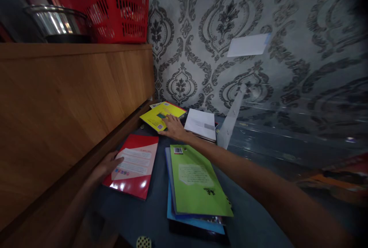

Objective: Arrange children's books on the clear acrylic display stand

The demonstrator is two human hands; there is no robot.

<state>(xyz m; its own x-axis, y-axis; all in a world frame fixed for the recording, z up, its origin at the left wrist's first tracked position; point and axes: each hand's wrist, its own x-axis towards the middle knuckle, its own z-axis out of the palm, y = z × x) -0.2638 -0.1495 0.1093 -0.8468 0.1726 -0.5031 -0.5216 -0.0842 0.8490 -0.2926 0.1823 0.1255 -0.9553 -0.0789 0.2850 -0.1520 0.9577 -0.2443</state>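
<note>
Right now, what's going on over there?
A person's right hand touches a bright yellow book while the left hand touches a glossy red-and-pink book. Whether either is gripped isn't clear. Nearer the camera, a lime-green book tops a stack; a white-topped pile sits right of the yellow book.

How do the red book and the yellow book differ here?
Colour: the red book has a pale pink panel; the yellow book is mostly plain yellow.
Hands: the left hand is on the red book, the right hand on the yellow book.
Place: the red book lies nearer the camera than the yellow book.
Both lie roughly flat.
</note>
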